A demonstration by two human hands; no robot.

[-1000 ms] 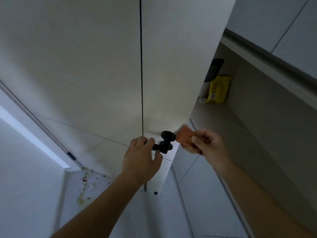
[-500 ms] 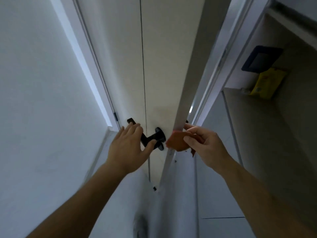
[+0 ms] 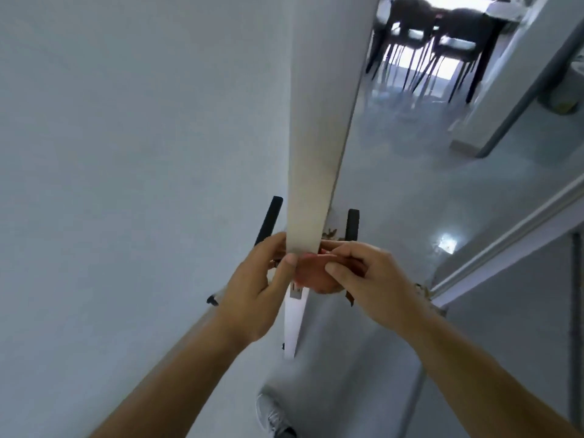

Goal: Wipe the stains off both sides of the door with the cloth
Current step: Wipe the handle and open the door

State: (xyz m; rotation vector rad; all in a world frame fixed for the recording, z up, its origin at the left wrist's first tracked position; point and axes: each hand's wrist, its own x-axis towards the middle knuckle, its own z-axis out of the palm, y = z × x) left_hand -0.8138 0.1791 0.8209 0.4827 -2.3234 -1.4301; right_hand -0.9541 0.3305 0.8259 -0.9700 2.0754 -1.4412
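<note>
**Head view, 1 frame**

**Item 1.** Pale beige flat-panel door (image 3: pixel 311 137), standing open and seen edge-on. Its narrow edge rises from between the 2 hands. We judge it stiff and fairly heavy but free to swing on its hinges, so it is best steadied at the edge or a lever while being rubbed.

**Item 2.** Crumpled orange-pink cloth (image 3: pixel 311 275), bunched under the right fingertips and touching the door edge just right of the left thumb. We judge it soft, light and easily squeezed. It is best taken as a wad in the palm, with a flat pad turned to the panel.

**Item 3.** Brown smeared stains (image 3: pixel 330 233) on the right face, just above the right fingers. They sit beside 1 black bar-shaped lever handle (image 3: pixel 352 224). Its twin lever (image 3: pixel 268 221) stands above the left fingers.

**Item 4.** Left hand (image 3: pixel 262 289), with the forearm coming up from the lower left. The thumb is pressed flat on the door edge and the fingers wrap round to the left face under the lever, gripping the door. Their tips are hidden from us.

**Item 5.** Right hand (image 3: pixel 373 279), with the forearm coming from the lower right and the wrist turned inward. The fingers are curled close round the cloth, with the thumb on top.

**Item 6.** Sundries:
- A small metal latch plate (image 3: pixel 296 290) sits below the left thumb.
- A grey shoe (image 3: pixel 275 418) lies well below both hands.
- Dark thin-legged chairs (image 3: pixel 442 42) stand far beyond.
</note>
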